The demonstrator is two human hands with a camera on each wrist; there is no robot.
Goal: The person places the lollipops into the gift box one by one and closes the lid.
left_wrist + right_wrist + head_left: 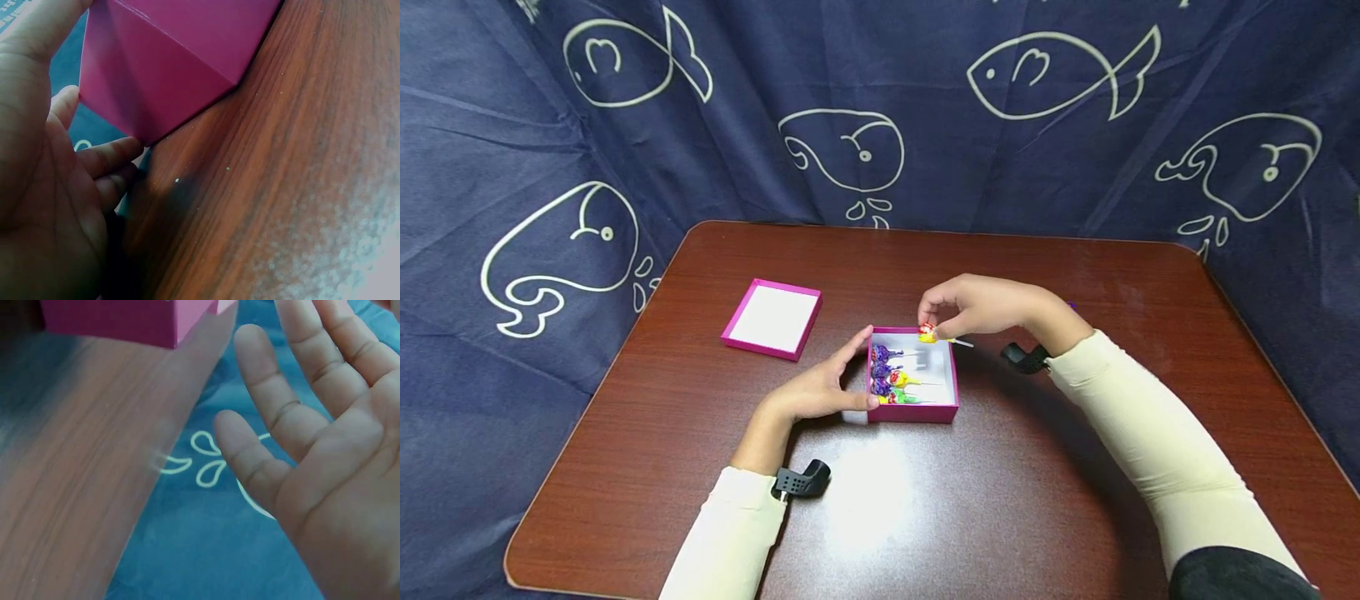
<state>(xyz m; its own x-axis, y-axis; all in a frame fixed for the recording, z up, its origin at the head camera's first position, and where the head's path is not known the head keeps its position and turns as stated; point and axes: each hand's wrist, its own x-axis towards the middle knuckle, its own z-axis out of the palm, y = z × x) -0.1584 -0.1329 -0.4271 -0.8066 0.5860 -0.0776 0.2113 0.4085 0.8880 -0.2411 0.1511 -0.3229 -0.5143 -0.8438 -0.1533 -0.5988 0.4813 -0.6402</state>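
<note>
A magenta box (917, 413) with a white interior stands on the table. Along its left side lie several wrapped lollipops, among them a purple lollipop (881, 353), a yellow lollipop (904, 379) and a green lollipop (898, 397). My left hand (812, 392) steadies the box at its left side, thumb near the front left corner and fingers reaching to the back; its fingertips touch the magenta wall in the left wrist view. Above the box's back right part, my right hand (981, 304) pinches a red-and-yellow lollipop (927, 337), its white stick pointing right. The right wrist view does not show this lollipop.
Behind and left of the box lies the magenta lid (772, 317), its white inside facing up. A small purple thing (1072, 305) shows partly behind the right wrist. The brown table (1000, 500) ends at a dark blue curtain (925, 83) with drawn fish and whales.
</note>
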